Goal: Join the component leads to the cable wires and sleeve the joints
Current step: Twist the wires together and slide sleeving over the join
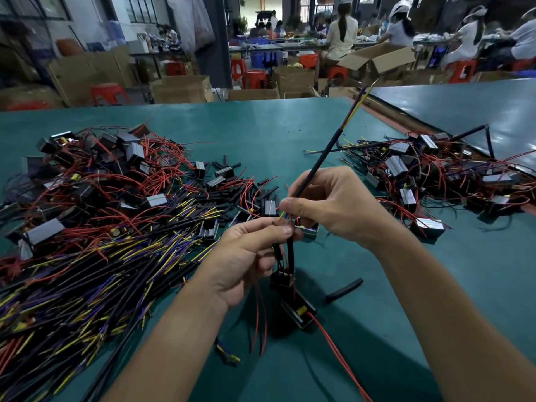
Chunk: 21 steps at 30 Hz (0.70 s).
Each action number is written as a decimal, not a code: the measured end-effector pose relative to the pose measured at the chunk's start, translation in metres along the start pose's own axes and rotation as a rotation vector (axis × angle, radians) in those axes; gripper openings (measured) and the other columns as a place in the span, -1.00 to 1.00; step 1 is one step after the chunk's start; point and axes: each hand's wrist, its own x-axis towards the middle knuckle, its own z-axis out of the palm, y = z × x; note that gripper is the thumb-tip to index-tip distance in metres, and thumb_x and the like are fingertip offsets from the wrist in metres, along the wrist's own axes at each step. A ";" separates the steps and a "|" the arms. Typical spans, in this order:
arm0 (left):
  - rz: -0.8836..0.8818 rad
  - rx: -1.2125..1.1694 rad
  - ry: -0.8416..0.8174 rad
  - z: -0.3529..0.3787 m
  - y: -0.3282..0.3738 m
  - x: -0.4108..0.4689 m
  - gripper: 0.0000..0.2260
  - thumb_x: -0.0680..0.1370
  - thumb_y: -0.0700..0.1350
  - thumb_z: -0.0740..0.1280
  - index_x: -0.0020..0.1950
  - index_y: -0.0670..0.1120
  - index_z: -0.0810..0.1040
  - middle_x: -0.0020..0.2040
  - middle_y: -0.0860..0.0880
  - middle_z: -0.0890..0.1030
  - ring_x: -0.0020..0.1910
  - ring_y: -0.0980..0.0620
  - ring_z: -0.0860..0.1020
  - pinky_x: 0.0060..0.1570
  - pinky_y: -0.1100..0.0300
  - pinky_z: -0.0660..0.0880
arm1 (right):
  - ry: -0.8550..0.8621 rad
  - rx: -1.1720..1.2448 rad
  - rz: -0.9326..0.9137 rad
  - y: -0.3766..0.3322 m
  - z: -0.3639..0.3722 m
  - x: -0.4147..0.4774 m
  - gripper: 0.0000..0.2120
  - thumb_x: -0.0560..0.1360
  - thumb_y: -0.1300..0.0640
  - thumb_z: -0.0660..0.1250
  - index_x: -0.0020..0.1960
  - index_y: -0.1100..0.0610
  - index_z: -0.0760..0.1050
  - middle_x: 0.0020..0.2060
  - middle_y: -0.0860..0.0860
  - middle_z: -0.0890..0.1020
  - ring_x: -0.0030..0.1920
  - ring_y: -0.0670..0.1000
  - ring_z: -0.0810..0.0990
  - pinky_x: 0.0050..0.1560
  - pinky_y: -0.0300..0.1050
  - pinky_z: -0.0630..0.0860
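- right grip [333, 204]: thumb + forefinger pinch the cable [324, 158] just above its stripped end; the rest of it sticks up and away.
- left grip [252, 256]: pinches the thin leads [290, 249] at the joint, right by the cable's yellow wire [281, 216]; component [280, 279] hangs below.
- Handling (a guess): all v. light; cable stiffish, holds its line; leads thin, springy, prob. kink if bent hard, so hold close to the bare tips, not by the block.
- sleeve [343, 290] lies loose on the surface [261, 126] nearby; soft, should slide on easy.
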 end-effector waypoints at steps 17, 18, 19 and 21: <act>0.134 0.045 0.027 0.001 0.001 -0.001 -0.82 0.53 -0.27 0.32 -0.24 -0.12 0.61 -0.33 -0.07 0.63 -0.65 0.18 0.24 -0.63 0.37 0.18 | 0.090 0.074 0.246 -0.010 -0.005 0.000 -0.73 0.55 0.07 0.36 -0.24 0.22 0.57 -0.49 0.04 0.60 -0.56 -0.06 0.49 -0.54 -0.26 0.43; 0.138 0.044 0.029 0.001 0.001 -0.001 -0.84 0.53 -0.27 0.32 -0.23 -0.13 0.60 -0.33 -0.07 0.63 -0.66 0.18 0.25 -0.63 0.37 0.18 | 0.103 0.045 0.273 -0.011 -0.008 0.000 -0.66 0.56 0.03 0.35 -0.30 0.22 0.57 -0.53 0.06 0.59 -0.60 -0.06 0.46 -0.58 -0.27 0.39; 0.141 0.046 0.032 0.000 0.001 -0.001 -0.85 0.53 -0.27 0.32 -0.23 -0.14 0.58 -0.33 -0.07 0.64 -0.66 0.18 0.25 -0.64 0.37 0.19 | 0.107 0.014 0.287 -0.012 -0.011 -0.001 -0.61 0.56 0.00 0.34 -0.36 0.20 0.56 -0.56 0.08 0.57 -0.63 -0.06 0.43 -0.60 -0.28 0.36; 0.146 0.050 0.037 -0.001 0.002 -0.001 -0.83 0.54 -0.27 0.31 -0.24 -0.13 0.59 -0.31 -0.07 0.64 -0.65 0.18 0.26 -0.63 0.38 0.20 | 0.049 -0.021 0.283 -0.015 -0.018 -0.005 -0.55 0.53 -0.06 0.35 -0.45 0.17 0.57 -0.58 0.11 0.55 -0.66 -0.04 0.40 -0.61 -0.29 0.32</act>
